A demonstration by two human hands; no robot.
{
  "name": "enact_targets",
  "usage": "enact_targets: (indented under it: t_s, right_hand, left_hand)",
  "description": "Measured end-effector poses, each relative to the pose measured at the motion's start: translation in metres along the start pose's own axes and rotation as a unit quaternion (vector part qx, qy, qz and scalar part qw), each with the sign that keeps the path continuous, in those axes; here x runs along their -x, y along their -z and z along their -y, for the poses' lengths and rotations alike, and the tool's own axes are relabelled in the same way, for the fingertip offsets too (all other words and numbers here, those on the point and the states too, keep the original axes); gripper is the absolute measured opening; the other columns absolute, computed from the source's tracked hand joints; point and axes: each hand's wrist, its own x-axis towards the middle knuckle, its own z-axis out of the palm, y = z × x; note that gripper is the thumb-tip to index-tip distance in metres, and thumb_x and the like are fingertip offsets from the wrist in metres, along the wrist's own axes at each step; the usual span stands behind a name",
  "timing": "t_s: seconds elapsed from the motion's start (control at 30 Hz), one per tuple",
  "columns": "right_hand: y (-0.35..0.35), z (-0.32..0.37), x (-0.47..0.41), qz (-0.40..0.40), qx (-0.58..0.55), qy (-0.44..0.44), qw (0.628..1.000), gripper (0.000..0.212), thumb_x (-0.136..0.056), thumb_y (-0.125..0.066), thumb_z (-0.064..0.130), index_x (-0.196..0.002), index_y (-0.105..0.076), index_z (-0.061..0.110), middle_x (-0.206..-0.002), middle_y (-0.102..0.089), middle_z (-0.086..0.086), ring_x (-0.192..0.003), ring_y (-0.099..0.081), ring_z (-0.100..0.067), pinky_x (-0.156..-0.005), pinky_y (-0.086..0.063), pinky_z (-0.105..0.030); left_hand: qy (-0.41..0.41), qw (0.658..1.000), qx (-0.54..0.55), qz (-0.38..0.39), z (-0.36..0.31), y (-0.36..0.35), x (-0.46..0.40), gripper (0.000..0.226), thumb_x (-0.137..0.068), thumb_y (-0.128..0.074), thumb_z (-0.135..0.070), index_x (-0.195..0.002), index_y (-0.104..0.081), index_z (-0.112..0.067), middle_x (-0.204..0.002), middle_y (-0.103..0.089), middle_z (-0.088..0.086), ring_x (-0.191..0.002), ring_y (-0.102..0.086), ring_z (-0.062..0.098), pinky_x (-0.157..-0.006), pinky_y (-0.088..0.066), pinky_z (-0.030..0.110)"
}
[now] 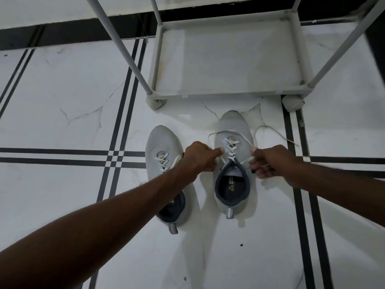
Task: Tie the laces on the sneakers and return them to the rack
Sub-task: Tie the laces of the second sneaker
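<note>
- Head view: two grey sneakers are being kept side by side on the white tiled floor (62,84), toes towards the grey rack (227,59), which is standing just beyond them.
- The right sneaker (233,163) is being worked on; its white laces (230,149) are being drawn outwards to both sides.
- One lace end is being pinched by the left hand (200,157), its fingers (217,152) closed together on it beside the eyelets.
- The other lace end is being gripped by the right hand (270,161), fingers curled shut around it; a loose loop is trailing onto the floor.
- The left sneaker (164,163) is being partly covered by the left forearm, its laces lying loose.
</note>
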Motion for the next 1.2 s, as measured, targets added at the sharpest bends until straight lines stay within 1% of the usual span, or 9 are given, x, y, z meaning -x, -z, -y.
enact_targets:
  t_s: [0.13,0.4,0.5,0.63,0.73,0.8,0.93,1.1,1.2]
  right_hand:
    - [0.002,0.029,-0.002,0.012,-0.060,0.074,0.995,0.015,-0.095,-0.059,0.010,-0.096,-0.069,-0.001,-0.095,-0.075,-0.021,-0.073,-0.072,-0.023,-0.071,-0.060,-0.034]
    - [0.005,0.075,0.015,-0.030,0.112,0.365,0.924,0.014,-0.092,-0.065,0.020,-0.092,-0.078,0.014,-0.089,-0.078,0.001,-0.087,-0.073,-0.012,-0.082,-0.057,-0.028]
    - [0.002,0.075,0.009,0.012,0.108,0.358,0.928,0.014,-0.092,-0.065,0.018,-0.094,-0.078,0.016,-0.088,-0.078,0.004,-0.088,-0.073,-0.009,-0.080,-0.055,-0.021]
    - [-0.002,0.065,0.003,0.041,0.064,0.290,0.954,0.021,-0.094,-0.063,0.021,-0.094,-0.074,0.003,-0.079,-0.076,-0.015,-0.062,-0.074,-0.026,-0.055,-0.058,-0.028]
    - [-0.004,0.061,0.002,0.075,0.104,0.281,0.951,0.013,-0.094,-0.063,0.013,-0.093,-0.075,0.007,-0.076,-0.076,-0.012,-0.060,-0.072,-0.028,-0.046,-0.053,-0.027]
    - [-0.005,0.062,0.002,0.120,0.149,0.269,0.944,0.009,-0.089,-0.069,0.009,-0.094,-0.076,0.012,-0.080,-0.077,-0.011,-0.070,-0.073,-0.025,-0.056,-0.057,-0.030]
    - [-0.005,0.063,-0.001,0.167,0.207,0.257,0.929,0.024,-0.084,-0.068,-0.002,-0.097,-0.078,0.016,-0.098,-0.078,-0.006,-0.101,-0.071,-0.024,-0.096,-0.055,-0.041]
    - [-0.009,0.066,0.000,0.203,0.078,0.192,0.957,0.027,-0.100,-0.046,0.004,-0.107,-0.072,0.008,-0.103,-0.077,-0.009,-0.102,-0.072,-0.027,-0.087,-0.058,-0.034]
    - [-0.014,0.065,0.002,0.225,0.041,0.151,0.962,0.025,-0.099,-0.051,0.010,-0.113,-0.067,-0.003,-0.107,-0.076,-0.012,-0.105,-0.071,-0.029,-0.094,-0.054,-0.042]
  left_hand:
    - [-0.056,0.994,0.095,-0.002,-0.020,0.000,-0.004,0.016,-0.090,-0.068,-0.014,-0.080,-0.070,-0.001,-0.072,-0.072,0.008,-0.065,-0.067,0.017,-0.066,-0.061,0.028]
    - [-0.073,0.974,0.055,0.206,-0.053,0.006,0.003,0.027,-0.094,-0.057,-0.004,-0.116,-0.072,-0.009,-0.092,-0.069,0.011,-0.073,-0.062,0.015,-0.069,-0.055,0.023]
    - [-0.097,0.966,0.042,0.237,-0.063,0.018,0.005,0.019,-0.091,-0.064,-0.021,-0.101,-0.078,-0.012,-0.075,-0.064,0.003,-0.061,-0.052,0.011,-0.067,-0.042,0.026]
    - [-0.107,0.968,0.036,0.226,-0.069,0.035,0.008,0.033,-0.092,-0.063,-0.045,-0.085,-0.076,-0.015,-0.063,-0.055,-0.001,-0.055,-0.044,0.011,-0.063,-0.038,0.027]
    - [-0.129,0.967,0.012,0.221,-0.069,0.045,0.008,0.032,-0.094,-0.062,-0.041,-0.085,-0.076,-0.014,-0.067,-0.060,0.003,-0.054,-0.046,0.011,-0.060,-0.040,0.024]
    - [-0.149,0.965,-0.005,0.217,-0.069,0.051,0.009,0.027,-0.094,-0.064,-0.032,-0.086,-0.077,-0.010,-0.075,-0.069,0.011,-0.057,-0.054,0.012,-0.061,-0.046,0.024]
    - [-0.299,0.935,-0.168,0.097,-0.070,0.059,0.008,0.006,-0.083,-0.074,-0.016,-0.082,-0.080,-0.016,-0.070,-0.075,0.003,-0.063,-0.065,0.008,-0.066,-0.051,0.021]
    - [-0.451,0.829,-0.320,-0.082,-0.060,0.042,0.017,0.015,-0.082,-0.062,-0.022,-0.091,-0.074,-0.022,-0.075,-0.073,-0.004,-0.068,-0.066,0.018,-0.061,-0.051,0.035]
    - [-0.470,0.809,-0.326,-0.133,-0.054,0.026,0.021,0.030,-0.086,-0.047,-0.035,-0.090,-0.074,-0.021,-0.078,-0.071,-0.003,-0.073,-0.063,0.018,-0.061,-0.048,0.035]
